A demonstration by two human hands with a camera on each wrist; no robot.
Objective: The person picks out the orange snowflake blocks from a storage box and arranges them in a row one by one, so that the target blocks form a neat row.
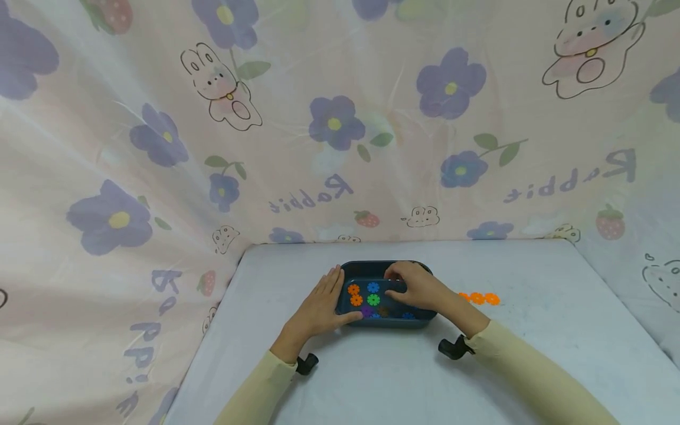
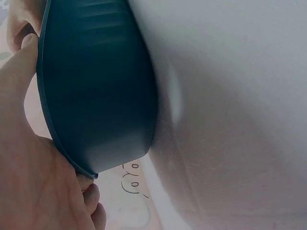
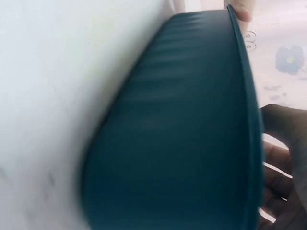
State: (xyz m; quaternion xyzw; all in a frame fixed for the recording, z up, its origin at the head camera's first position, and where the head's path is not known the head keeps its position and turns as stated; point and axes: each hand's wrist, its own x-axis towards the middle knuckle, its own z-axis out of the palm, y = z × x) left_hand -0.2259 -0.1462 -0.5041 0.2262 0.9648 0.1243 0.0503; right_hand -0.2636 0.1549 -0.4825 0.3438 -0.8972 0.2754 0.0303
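1 blue disc (image 1: pixel 373 287) and 1 green disc (image 1: pixel 373 300) lie in a teal tray (image 1: pixel 393 324), its long axis running left to right, just left of the fingers of the right hand (image 1: pixel 421 286), the nearer hand. Those fingers curve, parted from the thumb, with nothing visible between. The left hand's (image 1: pixel 317 308) straight fingers rest along the tray's left end, thumb at its near rim.
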